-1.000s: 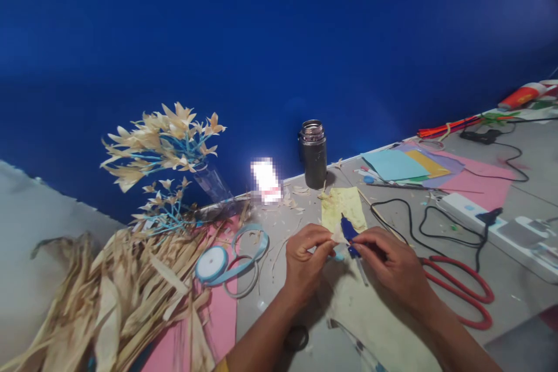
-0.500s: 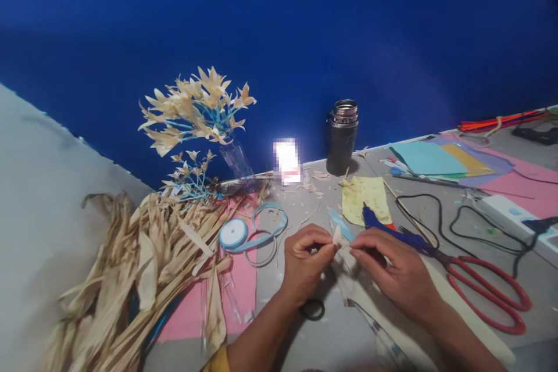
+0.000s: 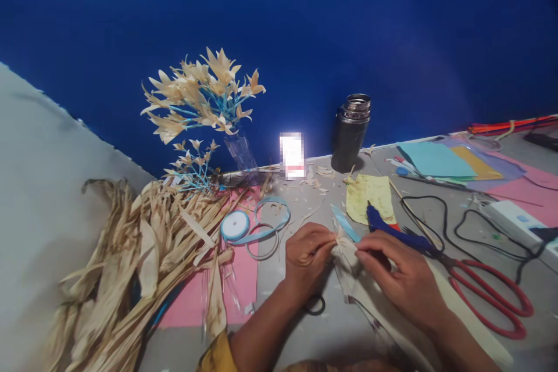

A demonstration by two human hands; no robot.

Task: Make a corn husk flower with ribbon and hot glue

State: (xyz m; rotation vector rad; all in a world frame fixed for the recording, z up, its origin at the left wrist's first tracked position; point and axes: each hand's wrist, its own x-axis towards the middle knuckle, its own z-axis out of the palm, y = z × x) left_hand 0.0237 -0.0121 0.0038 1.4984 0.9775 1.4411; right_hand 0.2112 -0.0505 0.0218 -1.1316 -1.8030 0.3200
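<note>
My left hand (image 3: 310, 254) is closed, thumb and forefinger pinching a small pale corn husk flower (image 3: 346, 239). Its tips spread towards my right hand (image 3: 399, 270), whose thumb and forefinger pinch at the husk's other side; the fingertips partly cover it. Just behind lies a strip of light blue ribbon (image 3: 344, 223). Beyond my right hand, a blue glue gun (image 3: 399, 236) rests with its nozzle on a yellow paper (image 3: 370, 192). Red-handled scissors (image 3: 514, 332) lie to the right of that hand, their blades largely hidden.
Dried corn husks (image 3: 117, 279) are heaped on the left, beside a ribbon spool (image 3: 235, 225). Husk flowers (image 3: 187, 93) stand in a clear vase (image 3: 242, 154). A dark flask (image 3: 350, 136) is near the wall. Cables run to a white power strip (image 3: 517, 221) at right.
The husk piece has turned between my fingers, so its spread tips now point right instead of one standing up. My right fingers have shifted slightly right. The view has moved a little.
</note>
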